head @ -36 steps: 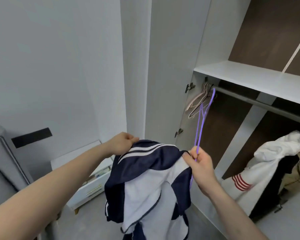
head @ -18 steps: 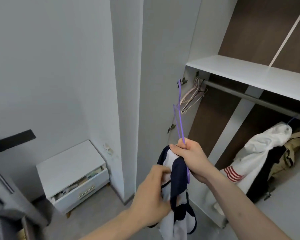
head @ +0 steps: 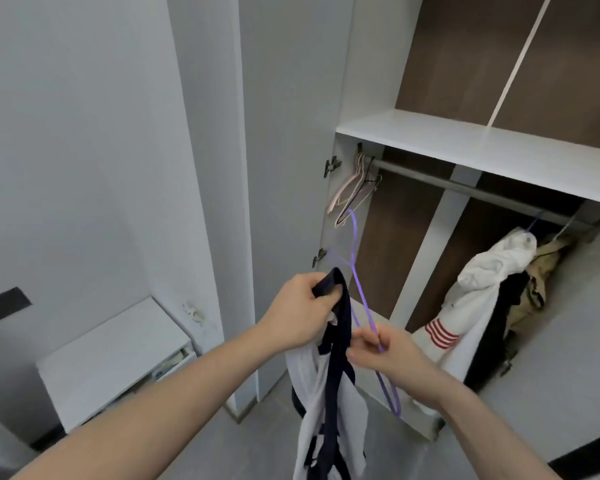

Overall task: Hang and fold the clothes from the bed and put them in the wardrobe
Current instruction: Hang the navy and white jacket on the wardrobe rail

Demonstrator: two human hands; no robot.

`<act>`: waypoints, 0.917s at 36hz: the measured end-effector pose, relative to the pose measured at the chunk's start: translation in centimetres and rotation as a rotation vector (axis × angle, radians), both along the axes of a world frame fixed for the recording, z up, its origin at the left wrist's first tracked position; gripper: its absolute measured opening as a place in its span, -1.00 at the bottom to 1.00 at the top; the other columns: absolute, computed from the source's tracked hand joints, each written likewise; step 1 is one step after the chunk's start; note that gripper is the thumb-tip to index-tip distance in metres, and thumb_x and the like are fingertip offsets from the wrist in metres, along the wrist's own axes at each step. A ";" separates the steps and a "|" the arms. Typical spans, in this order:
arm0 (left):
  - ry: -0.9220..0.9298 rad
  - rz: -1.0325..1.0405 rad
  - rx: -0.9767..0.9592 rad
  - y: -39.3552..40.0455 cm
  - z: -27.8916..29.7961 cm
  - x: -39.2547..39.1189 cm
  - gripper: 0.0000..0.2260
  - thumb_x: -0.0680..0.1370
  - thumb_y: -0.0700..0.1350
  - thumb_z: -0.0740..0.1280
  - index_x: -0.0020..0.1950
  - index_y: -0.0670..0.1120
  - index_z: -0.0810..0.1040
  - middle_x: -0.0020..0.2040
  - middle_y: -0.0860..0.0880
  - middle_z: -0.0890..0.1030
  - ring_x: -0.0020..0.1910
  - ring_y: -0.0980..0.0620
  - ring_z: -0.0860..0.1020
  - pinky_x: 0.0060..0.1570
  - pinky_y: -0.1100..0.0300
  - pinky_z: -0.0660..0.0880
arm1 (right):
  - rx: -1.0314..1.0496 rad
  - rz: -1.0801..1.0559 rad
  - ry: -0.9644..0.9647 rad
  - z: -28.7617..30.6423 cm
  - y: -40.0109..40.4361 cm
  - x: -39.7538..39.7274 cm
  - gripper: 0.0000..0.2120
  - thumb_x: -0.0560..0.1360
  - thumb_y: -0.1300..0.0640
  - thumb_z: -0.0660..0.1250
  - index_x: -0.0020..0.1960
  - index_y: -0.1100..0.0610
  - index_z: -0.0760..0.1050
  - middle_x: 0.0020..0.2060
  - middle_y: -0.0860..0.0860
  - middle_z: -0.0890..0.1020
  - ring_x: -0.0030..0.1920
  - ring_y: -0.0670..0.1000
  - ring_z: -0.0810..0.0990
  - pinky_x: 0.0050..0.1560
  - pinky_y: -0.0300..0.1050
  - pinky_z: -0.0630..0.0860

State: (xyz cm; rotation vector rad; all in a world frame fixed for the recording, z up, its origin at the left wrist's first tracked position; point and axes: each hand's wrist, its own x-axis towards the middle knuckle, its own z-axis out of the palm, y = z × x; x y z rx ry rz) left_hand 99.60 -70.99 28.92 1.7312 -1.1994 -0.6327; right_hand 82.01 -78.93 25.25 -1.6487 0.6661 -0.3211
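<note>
Gripping jacket [head: 329, 393] and hanger [head: 368, 313], hands [head: 302, 317] raised.

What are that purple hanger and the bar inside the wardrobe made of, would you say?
The purple hanger looks like thin wire with a smooth coloured coating, perhaps plastic-coated metal: it is very slim and evenly glossy. The rail looks like metal with a dull grey finish: a straight round tube with a soft sheen. Neither is certain by look alone.
</note>
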 end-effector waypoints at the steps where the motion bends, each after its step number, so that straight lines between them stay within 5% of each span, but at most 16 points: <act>1: -0.004 0.000 0.016 -0.3 0.4 -0.1 -0.72 0.62 -0.07 0.29 -0.19 -0.24 0.52 -0.32 -0.09 0.66 -0.40 0.13 0.48 -0.28 0.20 0.39 | 0.010 0.030 -0.004 -0.7 0.6 -0.1 -0.64 0.48 0.25 0.51 -0.37 -0.06 0.49 -0.19 0.04 0.65 -0.15 -0.10 0.60 0.03 -0.11 0.56; 4: -0.021 0.001 0.040 -1.1 1.8 -0.4 -0.67 0.58 -0.13 0.31 -0.37 -0.11 0.37 -0.57 0.08 0.46 -0.58 0.20 0.41 -0.49 0.39 0.26 | -0.010 0.015 0.010 -3.0 2.4 0.3 -0.59 0.43 0.29 0.54 -0.36 -0.06 0.41 -0.39 -0.17 0.50 -0.33 -0.16 0.44 -0.17 -0.23 0.40; 10: -0.150 -0.080 0.149 -1.3 3.9 1.2 -0.68 0.54 -0.07 0.35 -0.34 -0.12 0.33 -0.51 0.05 0.34 -0.53 0.10 0.31 -0.47 0.29 0.25 | -0.098 -0.288 0.125 -6.3 2.1 1.3 -0.61 0.41 0.41 0.28 -0.35 0.10 0.14 -0.44 0.02 0.26 -0.35 0.04 0.26 -0.22 -0.05 0.25; 14: -0.331 -0.062 0.324 -1.0 4.1 4.5 -0.60 0.57 0.06 0.31 -0.36 -0.07 0.26 -0.45 0.01 0.33 -0.42 0.00 0.32 -0.37 0.14 0.26 | -0.052 -0.346 0.167 -5.8 0.0 -0.3 -0.87 0.54 0.42 0.26 -0.19 0.31 0.44 -0.26 0.12 0.61 -0.24 0.11 0.67 -0.22 -0.23 0.60; 16: -0.332 -0.030 0.355 -0.9 3.6 6.3 -0.58 0.61 0.00 0.27 -0.38 -0.06 0.20 -0.46 0.00 0.30 -0.42 -0.03 0.29 -0.34 0.11 0.23 | 0.036 -0.272 0.166 -5.0 -1.1 -1.5 -0.91 0.54 0.39 0.31 -0.12 0.41 0.46 -0.19 0.16 0.63 -0.23 0.11 0.68 -0.10 -0.05 0.68; 19: -0.306 0.027 0.368 -0.4 2.8 8.5 -0.59 0.65 -0.06 0.23 -0.36 -0.05 0.20 -0.44 0.00 0.30 -0.41 -0.03 0.27 -0.32 0.11 0.20 | 0.135 -0.041 0.182 -3.3 -2.1 -3.8 -0.75 0.48 0.31 0.43 -0.20 0.21 0.35 -0.22 0.13 0.56 -0.20 0.03 0.60 0.03 0.03 0.59; 22: -0.237 0.079 0.378 0.2 1.7 10.3 -0.60 0.68 -0.08 0.21 -0.34 -0.06 0.21 -0.41 0.00 0.29 -0.41 -0.01 0.25 -0.35 0.13 0.18 | 0.036 0.115 0.287 -1.4 -2.4 -5.5 -0.79 0.63 0.22 0.31 -0.14 0.22 0.36 -0.32 0.03 0.47 -0.26 -0.03 0.51 -0.08 -0.10 0.52; 26: -0.153 0.144 0.426 0.8 -0.4 12.4 -0.68 0.68 -0.03 0.23 -0.24 -0.12 0.34 -0.30 -0.08 0.34 -0.31 -0.03 0.28 -0.30 0.15 0.21 | -0.002 0.070 0.341 -0.6 -2.8 -6.0 -0.75 0.67 0.05 0.20 0.13 0.19 0.56 -0.36 0.02 0.27 -0.39 -0.07 0.30 -0.04 -0.09 0.62; 33: -0.163 0.202 0.472 1.4 -3.6 14.9 -0.74 0.66 0.07 0.24 -0.13 -0.06 0.49 -0.21 -0.07 0.49 -0.22 -0.03 0.41 -0.13 0.14 0.35 | -0.233 0.074 0.352 -0.3 -2.2 -5.4 -0.73 0.67 0.01 0.21 -0.05 -0.06 0.67 -0.41 -0.06 0.31 -0.40 -0.11 0.32 -0.33 -0.21 0.48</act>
